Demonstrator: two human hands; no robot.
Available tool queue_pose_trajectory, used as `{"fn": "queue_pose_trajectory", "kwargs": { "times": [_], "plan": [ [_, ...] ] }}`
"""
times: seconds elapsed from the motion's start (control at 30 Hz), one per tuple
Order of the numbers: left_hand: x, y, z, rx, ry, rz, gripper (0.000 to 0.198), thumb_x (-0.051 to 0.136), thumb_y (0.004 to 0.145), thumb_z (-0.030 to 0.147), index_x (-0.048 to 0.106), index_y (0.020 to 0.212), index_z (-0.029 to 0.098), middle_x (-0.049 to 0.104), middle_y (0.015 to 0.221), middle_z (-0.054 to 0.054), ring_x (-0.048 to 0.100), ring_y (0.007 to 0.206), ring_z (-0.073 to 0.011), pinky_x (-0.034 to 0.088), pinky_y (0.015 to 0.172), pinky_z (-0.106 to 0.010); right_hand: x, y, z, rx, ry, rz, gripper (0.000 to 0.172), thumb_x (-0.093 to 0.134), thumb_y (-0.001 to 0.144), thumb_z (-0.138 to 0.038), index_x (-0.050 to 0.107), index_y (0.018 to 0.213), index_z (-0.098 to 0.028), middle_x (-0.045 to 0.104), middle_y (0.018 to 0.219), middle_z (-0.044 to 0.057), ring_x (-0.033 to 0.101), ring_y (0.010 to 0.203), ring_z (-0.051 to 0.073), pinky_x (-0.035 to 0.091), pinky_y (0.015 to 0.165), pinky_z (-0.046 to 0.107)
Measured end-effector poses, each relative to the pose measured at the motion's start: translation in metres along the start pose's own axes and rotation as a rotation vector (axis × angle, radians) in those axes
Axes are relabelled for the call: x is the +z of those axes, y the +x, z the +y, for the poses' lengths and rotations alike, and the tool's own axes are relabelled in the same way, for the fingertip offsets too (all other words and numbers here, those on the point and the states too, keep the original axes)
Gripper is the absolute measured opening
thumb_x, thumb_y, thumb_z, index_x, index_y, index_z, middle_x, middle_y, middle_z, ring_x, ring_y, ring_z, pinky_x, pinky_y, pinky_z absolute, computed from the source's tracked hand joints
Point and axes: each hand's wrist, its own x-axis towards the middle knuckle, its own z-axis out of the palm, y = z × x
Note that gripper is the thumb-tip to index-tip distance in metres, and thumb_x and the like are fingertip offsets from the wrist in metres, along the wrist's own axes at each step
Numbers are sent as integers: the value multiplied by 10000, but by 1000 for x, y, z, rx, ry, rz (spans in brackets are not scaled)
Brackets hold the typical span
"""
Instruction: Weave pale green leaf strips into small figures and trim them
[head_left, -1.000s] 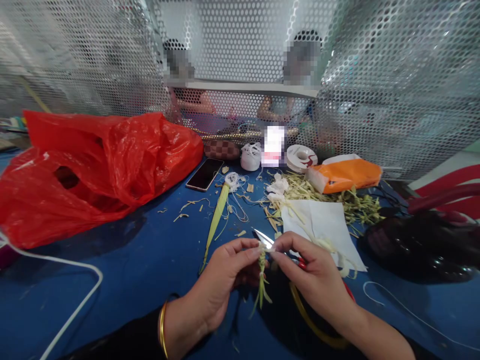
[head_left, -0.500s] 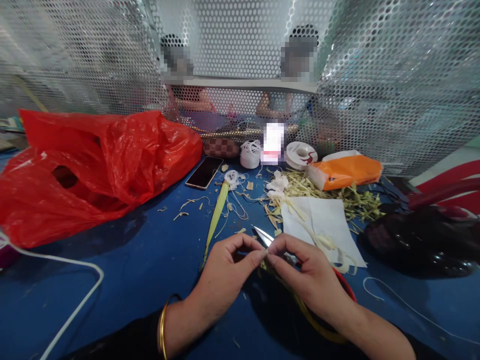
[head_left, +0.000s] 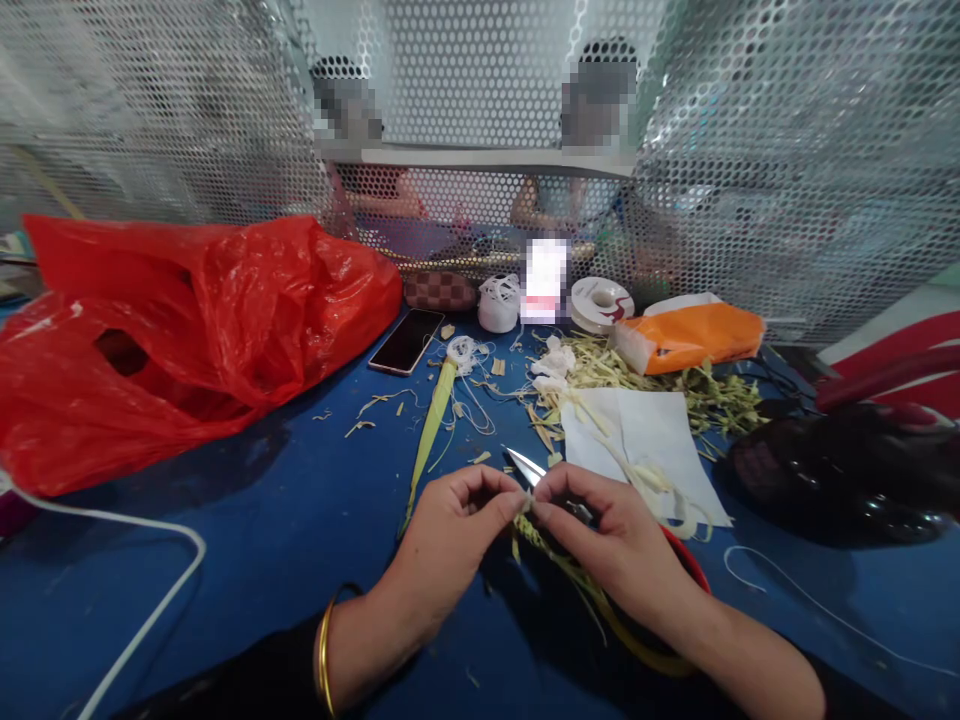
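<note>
My left hand point(head_left: 450, 545), with a gold bangle at the wrist, and my right hand point(head_left: 622, 540) meet at their fingertips in the centre. Thumb and forefinger of each are pinched on a small pale piece of plant strip point(head_left: 528, 499). A braided green-yellow strand point(head_left: 551, 550) hangs below the fingers and runs down under my right hand. Behind them the pointed scissor blades point(head_left: 525, 464) show, the handles mostly hidden. A red rim point(head_left: 686, 560) shows beside my right wrist. Left of the scissors lies a long green leaf bundle point(head_left: 433, 420) with white thread point(head_left: 463, 353) at its top.
A red plastic bag point(head_left: 225, 320) covers the left. At the back are a phone point(head_left: 407, 341), a thread ball point(head_left: 499, 304) and a white spool point(head_left: 601, 304). Paper point(head_left: 652, 440), plant strips point(head_left: 720, 400), an orange packet point(head_left: 697, 337) and a dark glossy object point(head_left: 847, 480) stand right.
The fingertips have shifted slightly, and more of the braided strand shows beneath them. Both hands keep their pinch. The whole view has moved a little.
</note>
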Motion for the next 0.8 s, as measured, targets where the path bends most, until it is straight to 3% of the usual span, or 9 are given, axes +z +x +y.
{"fn": "queue_pose_trajectory", "kwargs": {
  "times": [0.23,0.5,0.8],
  "plan": [
    [1,0,-3,-53,-68,-4,138,712,721,286,655,710,161,563,631,20,442,590,-103,344,599,-246,0,0,0,-9,14,17,153,584,809,-310,599,723,-185,544,622,-26,451,564,101,379,517,226],
    [0,2,-4,-52,-180,-96,220,696,754,384,653,769,169,594,683,4,518,625,-119,406,629,-260,-1,1,-1,103,155,27,191,601,776,-367,601,717,-185,531,602,-28,423,538,101,352,494,229],
    [1,0,-1,-66,-138,-89,225,768,679,301,642,783,146,637,678,-18,573,625,-128,437,653,-271,-3,3,-1,90,296,33,252,580,823,-440,610,781,-194,616,703,8,574,673,150,454,633,270]
  ]
}}
